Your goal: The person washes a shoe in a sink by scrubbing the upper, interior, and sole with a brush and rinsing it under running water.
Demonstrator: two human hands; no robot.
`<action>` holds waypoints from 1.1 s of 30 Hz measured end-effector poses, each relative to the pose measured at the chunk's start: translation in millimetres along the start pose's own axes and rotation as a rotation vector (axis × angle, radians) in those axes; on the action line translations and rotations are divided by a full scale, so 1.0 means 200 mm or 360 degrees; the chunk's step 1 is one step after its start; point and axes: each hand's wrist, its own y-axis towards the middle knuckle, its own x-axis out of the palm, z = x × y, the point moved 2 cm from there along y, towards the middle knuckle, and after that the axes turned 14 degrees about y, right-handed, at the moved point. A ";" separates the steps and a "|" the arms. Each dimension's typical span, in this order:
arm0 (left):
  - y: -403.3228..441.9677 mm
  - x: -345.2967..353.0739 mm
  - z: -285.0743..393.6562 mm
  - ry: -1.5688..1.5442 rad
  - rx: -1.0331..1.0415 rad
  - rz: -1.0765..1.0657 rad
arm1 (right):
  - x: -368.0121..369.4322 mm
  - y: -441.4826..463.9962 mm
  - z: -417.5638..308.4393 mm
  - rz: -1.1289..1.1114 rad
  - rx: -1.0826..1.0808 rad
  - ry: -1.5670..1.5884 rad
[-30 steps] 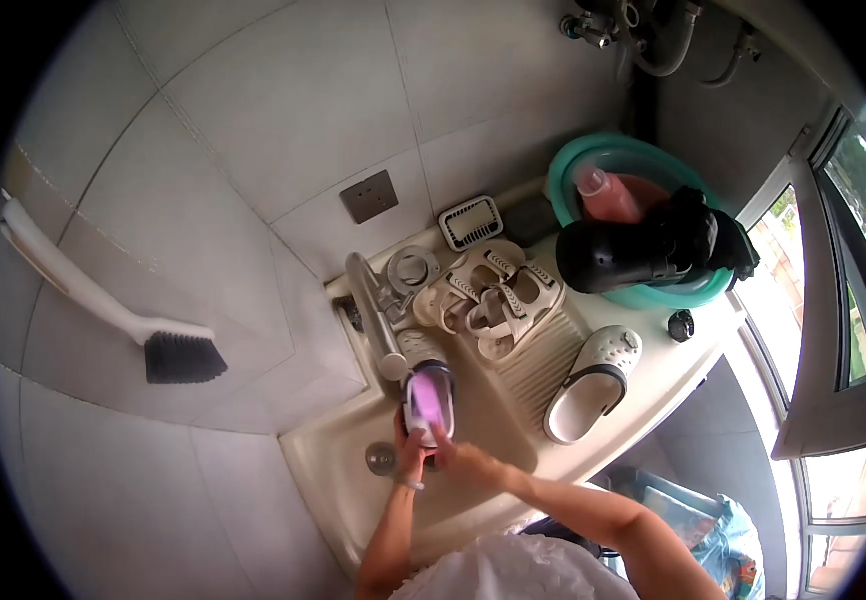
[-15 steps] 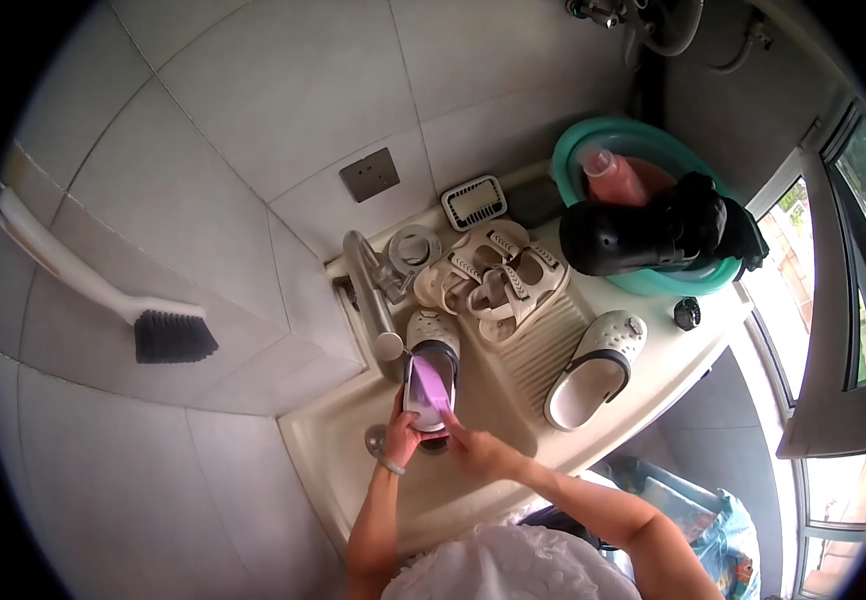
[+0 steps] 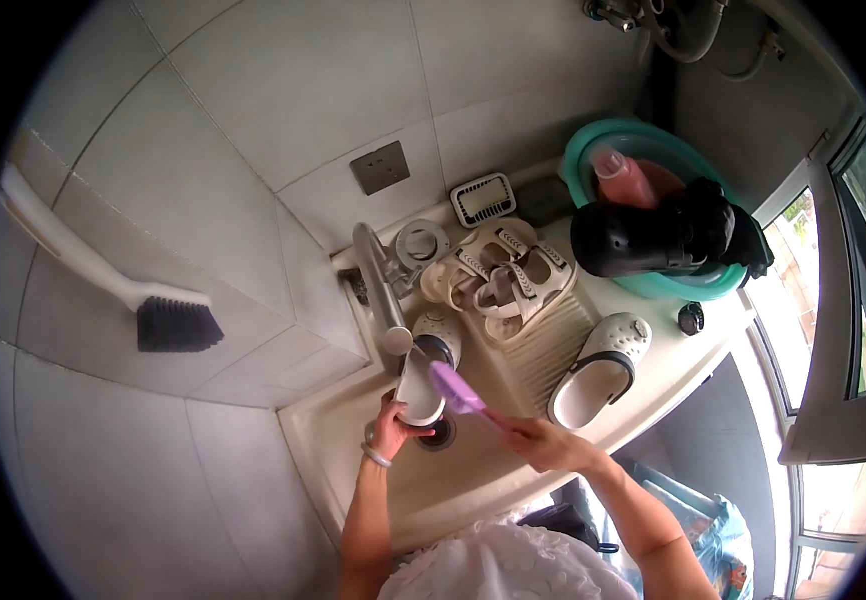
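Over the sink basin [image 3: 463, 470], my left hand [image 3: 394, 430] grips the heel end of a white clog [image 3: 420, 393] with a dark trim, tilted beneath the faucet [image 3: 389, 300]. My right hand [image 3: 543, 443] is closed round the handle of a purple brush [image 3: 456, 388], whose head is beside the clog's opening. A second white clog [image 3: 613, 365] lies on the ribbed counter to the right. Behind the held clog, a pair of beige sandals [image 3: 513, 285] rests on the ribbed part.
A teal basin [image 3: 585, 150] at the back right holds a pink bottle [image 3: 625, 182] and a black object [image 3: 643, 238]. A soap dish [image 3: 483, 200] is by the wall. On the left wall hangs a white brush [image 3: 178, 320] with dark bristles. A small black item [image 3: 691, 318] sits near the counter edge.
The purple brush has come out of the clog's opening, with my right hand moving right. My left hand has tipped the clog sideways. The whole view has shifted slightly.
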 end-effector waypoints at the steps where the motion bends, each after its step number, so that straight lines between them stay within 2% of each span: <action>1: -0.02 0.01 0.04 0.0206 0.0021 0.0104 | -0.03 -0.02 0.01 0.0016 0.0053 0.0062; 2: -0.04 -0.01 0.08 0.0437 -0.0001 0.0079 | -0.06 -0.04 0.02 0.0034 0.0106 0.0125; 4: -0.09 0.03 0.18 0.1046 0.0040 0.0265 | -0.09 -0.05 0.05 0.0001 0.0013 0.0439; 5: -0.11 0.03 0.22 0.1286 0.0055 0.0320 | -0.09 -0.04 0.08 -0.0005 0.0013 0.0432; 6: -0.13 0.03 0.25 0.1754 0.0239 0.0465 | -0.09 -0.01 0.13 0.0016 -0.0077 0.0496; 8: -0.16 0.10 0.34 0.2385 0.0420 0.0757 | -0.10 0.05 0.24 0.0074 -0.0205 0.0563; 13: -0.03 0.19 0.42 0.2515 0.0601 0.0689 | -0.04 0.12 0.23 0.0244 -0.0337 0.0706; 15: 0.09 0.18 0.38 0.2442 0.0652 0.0668 | -0.03 0.17 0.26 0.0299 -0.0394 0.0707; 17: 0.25 0.11 0.27 0.2353 0.0605 0.0553 | -0.03 0.24 0.36 0.0510 -0.0299 0.1006; 19: 0.39 0.10 0.14 0.1988 0.0601 0.0356 | 0.00 0.28 0.39 0.0565 -0.0346 0.0978; 21: 0.49 0.09 0.02 0.1794 0.0639 0.0482 | 0.04 0.32 0.38 0.0916 -0.0402 0.0740; 22: 0.50 0.11 -0.01 0.1626 0.0721 0.0554 | 0.04 0.35 0.42 0.0966 -0.0678 0.0376; 24: 0.50 0.16 -0.05 0.1385 0.0801 0.0649 | 0.06 0.34 0.48 0.1059 -0.0634 0.0025; 25: 0.53 0.14 -0.07 0.1557 0.1077 0.0772 | 0.09 0.32 0.47 0.1052 -0.0575 -0.0051; 27: 0.56 0.13 -0.09 0.1594 0.1065 0.0792 | 0.15 0.32 0.48 0.1034 -0.0478 -0.0209; 28: 0.48 0.23 -0.04 0.1169 0.0805 0.0605 | 0.18 0.37 0.51 0.1030 -0.0451 -0.0266; 29: 0.48 0.25 -0.05 0.1164 0.0806 0.0611 | 0.20 0.43 0.54 0.1053 -0.0438 -0.0306; 31: 0.46 0.27 -0.09 0.1964 0.0562 0.1046 | 0.21 0.55 0.57 0.1154 -0.0386 -0.0290; 32: 0.45 0.29 -0.08 0.1809 0.0905 0.1219 | 0.20 0.60 0.57 0.1145 -0.0343 -0.0365; 33: 0.43 0.29 -0.07 0.1806 0.0900 0.1228 | 0.21 0.63 0.57 0.1147 -0.0367 -0.0436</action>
